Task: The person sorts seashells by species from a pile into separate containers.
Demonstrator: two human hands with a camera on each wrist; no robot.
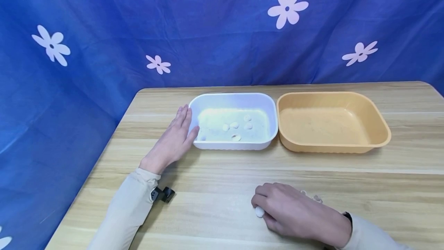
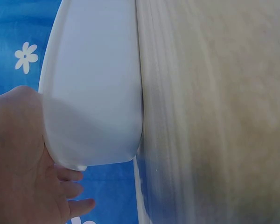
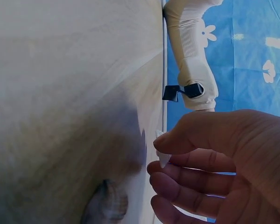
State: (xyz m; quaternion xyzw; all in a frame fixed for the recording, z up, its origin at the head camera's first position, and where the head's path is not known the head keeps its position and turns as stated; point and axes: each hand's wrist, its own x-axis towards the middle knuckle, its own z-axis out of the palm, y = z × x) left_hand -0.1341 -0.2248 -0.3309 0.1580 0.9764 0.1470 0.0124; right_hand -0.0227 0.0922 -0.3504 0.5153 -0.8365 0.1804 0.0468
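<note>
Low over the near part of the table, my right hand [image 1: 289, 211] pinches a small white shell [image 1: 259, 211] between thumb and fingers. The right wrist view shows the shell [image 3: 163, 151] at the thumb tip, partly covered. Two loose shells [image 1: 317, 198] show just beyond that hand, and one shell [image 3: 114, 200] lies on the table in the right wrist view. My left hand [image 1: 174, 136] rests against the left end of a white tub [image 1: 231, 146], fingers extended along its rim and thumb at the near corner. Inside this tub lie several pale shells [image 1: 236, 137].
An orange-yellow tub [image 1: 326, 148] stands right beside the white one. Both sit toward the back of a wood-grain table [image 1: 208, 188]. Behind it hangs a blue curtain [image 1: 222, 30] with white flowers. A black wrist device [image 1: 163, 195] is fastened to the left sleeve.
</note>
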